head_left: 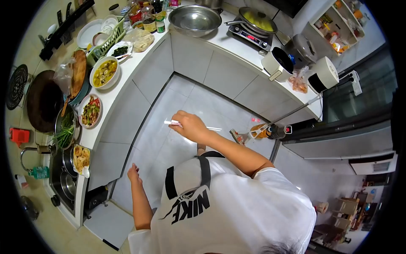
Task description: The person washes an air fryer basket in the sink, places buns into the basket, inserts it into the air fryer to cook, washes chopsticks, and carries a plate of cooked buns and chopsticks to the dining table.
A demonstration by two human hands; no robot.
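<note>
My right hand (191, 126) is stretched out in front of me over the pale tiled floor (169, 144). Its fingers are pinched on a small white and pink item (173, 123) that sticks out to the left; I cannot tell what it is. My left hand (134, 173) hangs low beside the white counter front (122, 127), holding nothing, fingers loosely apart. I wear a white shirt with a black logo (190, 207) and a black strap across it.
The L-shaped counter holds a bowl of yellow soup (104, 72), a plate of mixed vegetables (90, 111), a fried food dish (81, 157), a dark wok (42, 101), a steel basin (194, 19) and a lidded pan (257, 19) on an induction hob. A mop (258, 132) lies on the floor to the right.
</note>
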